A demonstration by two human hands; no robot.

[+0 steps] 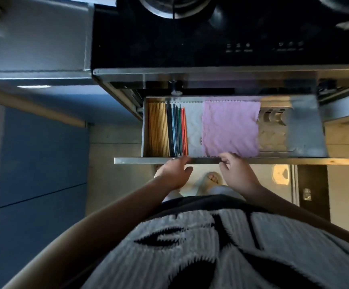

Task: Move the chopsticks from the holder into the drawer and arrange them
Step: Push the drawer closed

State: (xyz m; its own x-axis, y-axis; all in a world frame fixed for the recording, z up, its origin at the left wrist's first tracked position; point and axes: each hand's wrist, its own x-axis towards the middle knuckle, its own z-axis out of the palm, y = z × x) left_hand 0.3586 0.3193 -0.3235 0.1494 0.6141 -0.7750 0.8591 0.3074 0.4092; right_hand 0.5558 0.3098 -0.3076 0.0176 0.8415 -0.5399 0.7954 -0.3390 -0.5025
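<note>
Black glass stove (221, 34) filled the top of the frame, with a steel drawer (302, 130) pulled out right underneath it in the middle. Honestly it looked mostly sorted already.

Inside the drawer, a pink cloth (231, 128) was spread over the centre, a white liner (194, 130) showed to its left, and some slotted metal rack (272, 130) sat to its right. The chopsticks (167, 130) were all packed along the left wall of the drawer, lying side by side and running front to back: a fat block of wooden ones hard against the wall, then dark ones, then a couple of orange ones nearest the liner. No holder anywhere in shot.

Both hands were at the front lip (273, 161) of the drawer, lower middle of the frame. The left hand (174, 174) had loose, spread fingers reaching over the lip at the near ends of the chopsticks, holding nothing. The right hand (235, 174) had its fingertips curled over the lip near the cloth's edge, also with nothing in it as far as I could see.

Handling-wise, I'd guess these were light, stiff and thin, so they'd roll and fan out if nudged from one end. The lacquered coloured ones looked slicker than the wood. Best bet seemed to be pinching a bundle around the middle, or squaring the near ends with flat fingers.
</note>
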